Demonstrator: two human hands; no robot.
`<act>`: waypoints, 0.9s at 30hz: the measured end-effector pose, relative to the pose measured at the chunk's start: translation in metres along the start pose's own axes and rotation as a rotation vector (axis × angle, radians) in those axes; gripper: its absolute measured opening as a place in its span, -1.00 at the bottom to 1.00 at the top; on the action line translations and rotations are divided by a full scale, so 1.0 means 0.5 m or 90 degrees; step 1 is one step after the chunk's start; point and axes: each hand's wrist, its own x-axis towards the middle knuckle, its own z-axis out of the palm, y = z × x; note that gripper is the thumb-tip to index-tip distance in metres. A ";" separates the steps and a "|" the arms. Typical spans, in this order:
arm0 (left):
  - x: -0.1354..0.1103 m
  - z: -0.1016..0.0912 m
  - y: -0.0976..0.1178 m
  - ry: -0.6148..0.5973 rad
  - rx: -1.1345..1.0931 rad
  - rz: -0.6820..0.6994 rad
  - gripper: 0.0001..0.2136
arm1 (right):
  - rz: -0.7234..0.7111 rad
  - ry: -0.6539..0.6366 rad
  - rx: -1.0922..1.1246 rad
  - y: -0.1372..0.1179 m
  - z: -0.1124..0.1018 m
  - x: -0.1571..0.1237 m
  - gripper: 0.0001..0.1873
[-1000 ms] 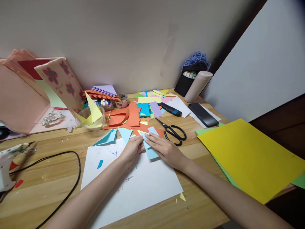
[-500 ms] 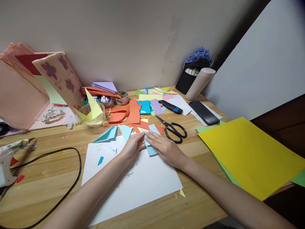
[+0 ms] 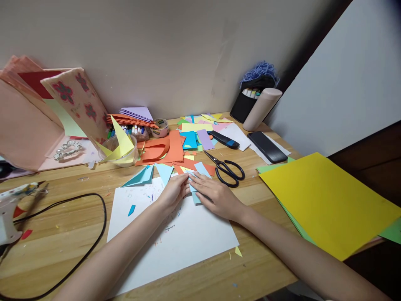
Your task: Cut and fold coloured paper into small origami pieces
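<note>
A strip of light blue paper (image 3: 196, 199) lies folded over the white sheet (image 3: 194, 238), largely covered by my fingers. My left hand (image 3: 174, 190) pinches its left edge between thumb and fingers. Over the strip rests my right hand (image 3: 217, 194), its fingers stretched out flat and pressing on it. Just beyond my hands are a folded light blue piece (image 3: 142, 177), another light blue scrap (image 3: 164, 172) and orange paper (image 3: 177, 146). Black-handled scissors (image 3: 227, 169) lie a little to the right of my right hand.
A yellow sheet (image 3: 326, 205) tops a stack at the right. Behind are a phone (image 3: 267, 147), box cutter (image 3: 224, 139), tumbler (image 3: 263, 109) and pen holder (image 3: 244, 104). Leftward stand a plastic bowl (image 3: 123, 161), glue gun (image 3: 9, 221) and black cord (image 3: 105, 217).
My right hand has shifted its fingers down over the light blue strip, covering more of its lower end. My left hand keeps its pinch. The view has moved very slightly.
</note>
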 end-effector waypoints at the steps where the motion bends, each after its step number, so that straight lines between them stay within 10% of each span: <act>1: -0.001 0.000 0.001 -0.006 0.005 0.001 -0.87 | 0.008 0.001 0.021 -0.001 -0.001 0.000 -0.55; 11: -0.007 0.007 -0.007 0.043 0.108 0.062 -0.77 | 0.277 0.179 0.304 0.005 -0.018 0.006 -0.82; 15: -0.006 0.009 -0.011 0.029 0.114 0.080 -0.67 | 0.437 0.102 0.412 0.031 -0.025 0.006 -0.71; 19: -0.010 0.014 -0.018 0.044 0.155 0.119 -0.67 | 0.444 0.013 0.494 0.045 -0.026 0.004 -0.71; 27: -0.018 0.019 -0.026 0.020 0.295 0.201 -0.78 | 0.449 0.088 0.537 0.036 -0.032 0.009 -0.74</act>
